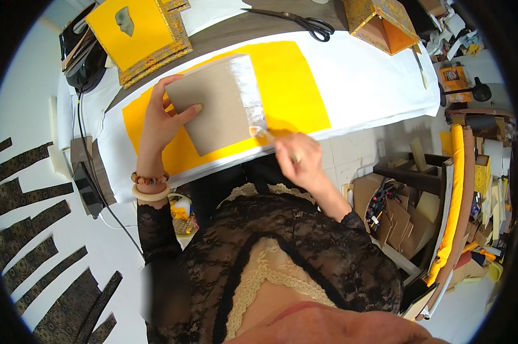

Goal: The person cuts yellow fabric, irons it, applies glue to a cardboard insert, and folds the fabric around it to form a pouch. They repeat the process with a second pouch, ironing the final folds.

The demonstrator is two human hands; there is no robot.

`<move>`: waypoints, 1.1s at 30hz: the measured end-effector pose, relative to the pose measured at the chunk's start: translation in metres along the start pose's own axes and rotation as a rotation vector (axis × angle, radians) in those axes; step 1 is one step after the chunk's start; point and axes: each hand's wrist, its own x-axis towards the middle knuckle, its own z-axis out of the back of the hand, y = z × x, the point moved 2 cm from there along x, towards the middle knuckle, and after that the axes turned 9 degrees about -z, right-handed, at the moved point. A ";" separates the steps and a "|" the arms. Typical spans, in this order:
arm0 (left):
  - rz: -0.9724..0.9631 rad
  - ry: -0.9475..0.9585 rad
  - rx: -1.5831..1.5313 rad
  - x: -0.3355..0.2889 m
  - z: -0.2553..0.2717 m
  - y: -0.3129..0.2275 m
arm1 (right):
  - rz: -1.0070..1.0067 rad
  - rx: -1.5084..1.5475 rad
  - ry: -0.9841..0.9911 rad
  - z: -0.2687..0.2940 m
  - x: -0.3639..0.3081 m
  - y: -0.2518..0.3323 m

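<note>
A grey-brown board [210, 112] lies over a bright yellow sheet [287, 80] on the white-covered table. My left hand [166, 117] grips the board's left side, thumb on its face and fingers behind the edge. Along the board's right side runs a streaky band of white paste [247, 92]. My right hand [299, 157] is closed around a small brush [258, 132], most of whose handle is hidden by the fingers. The brush tip touches the board near its lower right corner, at the bottom of the white band.
Black scissors [305, 23] lie beyond the sheet. A patterned open box [382, 26] stands at the far right, and yellow patterned panels [134, 37] at the far left. A black cable [93, 166] hangs at the left. Dark patterned strips [35, 186] lie at the lower left.
</note>
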 end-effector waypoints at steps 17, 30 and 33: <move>-0.015 -0.016 0.005 0.000 -0.001 -0.004 | -0.030 0.059 -0.135 0.010 0.034 -0.010; -0.012 -0.030 -0.040 -0.003 0.001 -0.002 | -0.140 0.030 -0.268 0.030 0.060 -0.027; -0.051 -0.046 -0.077 -0.005 -0.002 0.000 | -0.148 0.237 -0.287 0.040 0.115 -0.021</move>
